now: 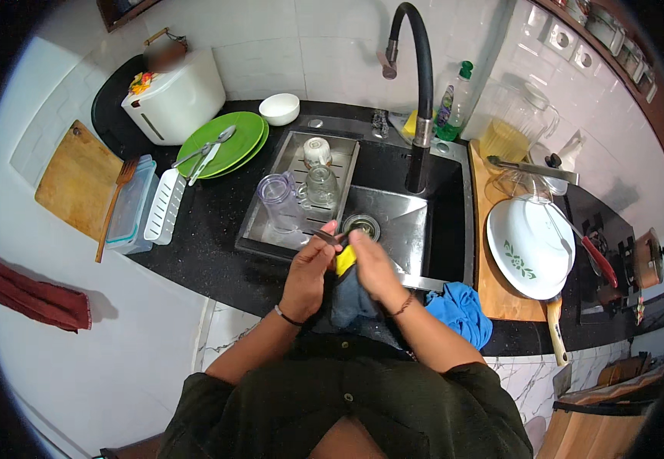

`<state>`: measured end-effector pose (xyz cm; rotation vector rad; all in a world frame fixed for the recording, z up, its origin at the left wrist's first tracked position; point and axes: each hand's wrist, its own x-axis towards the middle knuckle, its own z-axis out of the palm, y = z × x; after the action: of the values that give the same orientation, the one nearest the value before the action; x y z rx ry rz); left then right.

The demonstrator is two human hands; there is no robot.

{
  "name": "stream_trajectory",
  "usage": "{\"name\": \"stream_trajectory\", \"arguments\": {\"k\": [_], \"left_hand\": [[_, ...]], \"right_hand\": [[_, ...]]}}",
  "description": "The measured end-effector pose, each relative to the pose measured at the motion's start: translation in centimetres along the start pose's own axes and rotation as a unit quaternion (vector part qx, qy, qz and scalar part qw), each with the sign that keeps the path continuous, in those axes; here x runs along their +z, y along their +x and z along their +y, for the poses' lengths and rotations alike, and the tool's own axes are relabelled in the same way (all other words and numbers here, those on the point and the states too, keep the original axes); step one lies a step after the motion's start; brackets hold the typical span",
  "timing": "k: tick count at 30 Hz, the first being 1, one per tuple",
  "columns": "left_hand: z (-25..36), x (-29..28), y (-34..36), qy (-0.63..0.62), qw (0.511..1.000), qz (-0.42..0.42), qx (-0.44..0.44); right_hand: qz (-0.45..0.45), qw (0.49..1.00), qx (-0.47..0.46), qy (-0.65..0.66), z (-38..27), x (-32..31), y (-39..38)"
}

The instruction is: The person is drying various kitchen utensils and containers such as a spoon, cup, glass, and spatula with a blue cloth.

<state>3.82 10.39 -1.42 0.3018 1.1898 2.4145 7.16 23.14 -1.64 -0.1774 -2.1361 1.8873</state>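
Note:
In front of the sink, my left hand point(306, 277) is closed, pinching a thin dark metal utensil point(324, 237) that looks like cutlery; its kind is hard to make out. My right hand point(376, 269) is closed beside it on a grey-blue cloth point(352, 300) with a yellow part, which hangs below the fingers. Both hands meet at the utensil, over the near edge of the sink point(405, 256). Beyond my left hand, a clear tall mug point(278, 200), a glass mug point(320, 186) and a white cup point(317, 151) stand on the drain tray point(301, 139).
Green plates point(232, 136) with cutlery on top and a white bowl point(280, 109) are at the back left. A black faucet point(422, 84) arches over the sink. At right, a blue cloth point(460, 314) lies near a cutting board point(493, 294) holding a white dish point(527, 241) and a juice pitcher point(512, 126).

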Motion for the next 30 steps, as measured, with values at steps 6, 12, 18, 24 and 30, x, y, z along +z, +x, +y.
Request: {"name": "stream_trajectory", "arguments": {"k": [6, 12, 18, 24, 30], "left_hand": [[0.0, -1.4, -0.1, 0.112, 0.993, -0.002, -0.045], [2.5, 1.3, 1.0, -0.033, 0.975, 0.219, 0.014], [3.9, -1.8, 0.9, 0.254, 0.959, 0.033, -0.118], [1.4, -0.1, -0.4, 0.248, 0.955, -0.013, -0.164], [0.3, -1.3, -0.6, 0.247, 0.954, -0.063, -0.157]], "right_hand": [[-0.071, 0.994, 0.035, 0.074, 0.9, 1.9, -1.4], [-0.281, 0.950, 0.129, 0.047, 2.4, 1.5, -3.1], [-0.046, 0.996, 0.069, -0.015, 3.8, -3.2, -0.8], [0.016, 0.900, -0.312, -0.305, -1.5, -1.9, -0.6], [0.110, 0.875, -0.320, -0.347, 0.0, -2.2, -0.1]]}}
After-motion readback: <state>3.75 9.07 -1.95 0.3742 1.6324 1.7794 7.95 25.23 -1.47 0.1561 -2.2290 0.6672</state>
